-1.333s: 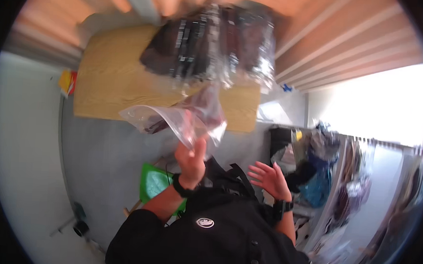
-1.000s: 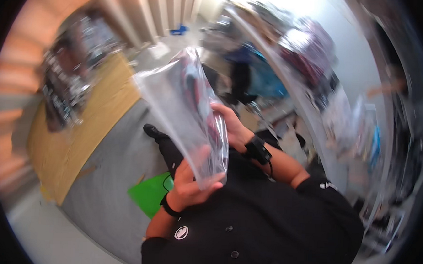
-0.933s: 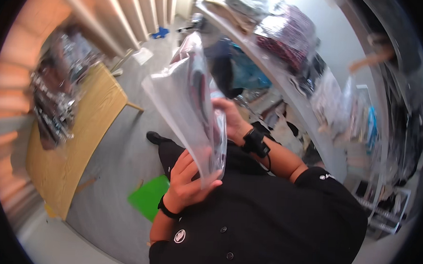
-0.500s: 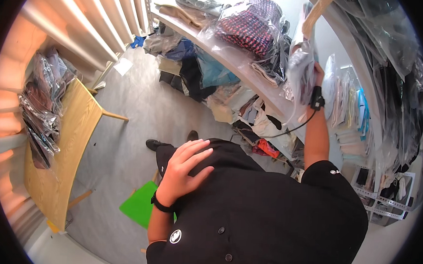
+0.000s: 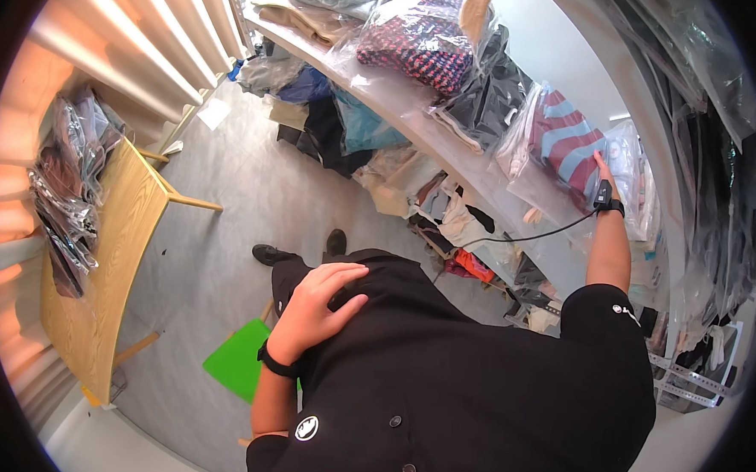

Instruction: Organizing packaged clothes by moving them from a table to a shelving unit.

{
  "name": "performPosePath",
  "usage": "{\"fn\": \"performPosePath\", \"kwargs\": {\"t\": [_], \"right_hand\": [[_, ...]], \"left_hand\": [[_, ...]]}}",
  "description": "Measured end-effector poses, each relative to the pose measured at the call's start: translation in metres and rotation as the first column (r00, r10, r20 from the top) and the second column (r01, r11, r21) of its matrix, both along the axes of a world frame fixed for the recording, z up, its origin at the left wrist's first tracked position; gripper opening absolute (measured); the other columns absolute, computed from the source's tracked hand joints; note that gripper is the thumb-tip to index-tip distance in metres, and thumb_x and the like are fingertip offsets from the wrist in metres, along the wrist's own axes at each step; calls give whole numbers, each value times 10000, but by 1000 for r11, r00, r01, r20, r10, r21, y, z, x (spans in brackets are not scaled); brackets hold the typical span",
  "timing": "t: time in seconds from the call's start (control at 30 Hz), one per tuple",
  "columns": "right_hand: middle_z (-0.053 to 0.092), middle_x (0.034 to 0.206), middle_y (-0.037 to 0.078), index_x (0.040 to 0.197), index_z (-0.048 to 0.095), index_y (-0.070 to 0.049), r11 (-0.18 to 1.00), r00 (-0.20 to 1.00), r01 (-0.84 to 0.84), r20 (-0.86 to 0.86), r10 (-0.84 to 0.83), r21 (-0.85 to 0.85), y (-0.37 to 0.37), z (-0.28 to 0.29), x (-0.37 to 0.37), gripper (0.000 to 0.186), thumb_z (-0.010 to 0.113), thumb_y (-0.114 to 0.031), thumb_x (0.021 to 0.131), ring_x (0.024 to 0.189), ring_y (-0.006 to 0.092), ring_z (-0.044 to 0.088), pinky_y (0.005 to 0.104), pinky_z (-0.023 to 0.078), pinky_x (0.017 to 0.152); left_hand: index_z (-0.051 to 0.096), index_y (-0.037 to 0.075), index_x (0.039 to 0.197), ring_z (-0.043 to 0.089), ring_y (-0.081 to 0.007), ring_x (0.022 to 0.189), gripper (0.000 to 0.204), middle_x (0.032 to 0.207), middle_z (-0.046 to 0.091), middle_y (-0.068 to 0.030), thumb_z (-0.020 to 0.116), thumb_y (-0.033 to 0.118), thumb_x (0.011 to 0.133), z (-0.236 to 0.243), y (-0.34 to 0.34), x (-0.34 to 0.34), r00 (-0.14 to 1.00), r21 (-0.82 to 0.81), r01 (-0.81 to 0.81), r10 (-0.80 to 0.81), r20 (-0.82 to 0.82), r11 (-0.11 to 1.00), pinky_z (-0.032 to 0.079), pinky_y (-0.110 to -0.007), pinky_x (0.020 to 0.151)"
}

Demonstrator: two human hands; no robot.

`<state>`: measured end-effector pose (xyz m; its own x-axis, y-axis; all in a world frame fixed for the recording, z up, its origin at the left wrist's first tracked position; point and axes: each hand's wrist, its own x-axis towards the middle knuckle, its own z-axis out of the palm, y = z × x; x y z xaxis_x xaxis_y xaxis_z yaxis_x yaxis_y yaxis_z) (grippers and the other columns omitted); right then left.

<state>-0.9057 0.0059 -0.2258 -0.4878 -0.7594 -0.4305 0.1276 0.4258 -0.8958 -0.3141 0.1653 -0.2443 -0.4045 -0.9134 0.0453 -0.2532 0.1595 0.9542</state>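
Note:
My right hand (image 5: 605,173) reaches to the shelf and grips the edge of a maroon and light-blue striped garment (image 5: 567,143) in a clear plastic bag. Part of its fingers is hidden behind the bag. The bagged garment leans on the shelf, its striped face showing. Just left of it lies a bagged dark garment (image 5: 491,84), and farther left a bagged red-and-navy knit (image 5: 417,54). My left hand (image 5: 312,309) hovers before my black clothing, fingers stretched out, holding nothing.
The white shelf (image 5: 458,168) runs diagonally, with folded clothes piled beneath it. Bagged dark garments (image 5: 724,152) hang at the right. On the left, a wooden table (image 5: 131,223) bears bagged clothes near a curtain (image 5: 149,27). A green seat (image 5: 235,361) stands beside me.
My right hand has moved right and nearer with the bagged garment, which has turned from edge-on so its stripes show. The view has shifted slightly; my left hand stays open.

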Motion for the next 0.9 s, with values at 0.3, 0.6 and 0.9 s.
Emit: {"fn": "performPosePath", "kwargs": {"t": [0.3, 0.6, 0.9], "right_hand": [[576, 965, 238, 1001, 538, 120, 840, 561, 78, -720, 408, 537, -26, -73, -52, 682, 546, -503, 722, 915, 301, 538, 372, 409, 802], [429, 1181, 256, 1229, 315, 63, 959, -44, -231, -983, -178, -163, -3, -25, 106, 674, 629, -226, 707, 1062, 394, 448, 406, 365, 914], [477, 1080, 172, 1063, 462, 13, 349, 155, -934, -791, 592, 78, 66, -79, 426, 395, 536, -32, 677, 1064, 313, 429, 390, 307, 934]], "left_hand": [[539, 39, 1046, 529, -279, 954, 335, 1015, 562, -131, 620, 162, 746, -8, -5, 5, 996, 88, 55, -61, 58, 995, 418, -336, 824], [508, 14, 1105, 523, -179, 994, 323, 1044, 571, -88, 538, 181, 829, -75, 4, 98, 924, 500, -218, 343, -172, 838, 407, -295, 865], [525, 58, 1040, 537, -99, 880, 290, 986, 581, -46, 594, 126, 767, -164, 40, 257, 491, 687, -657, 867, 79, 309, 434, -259, 726]]}}
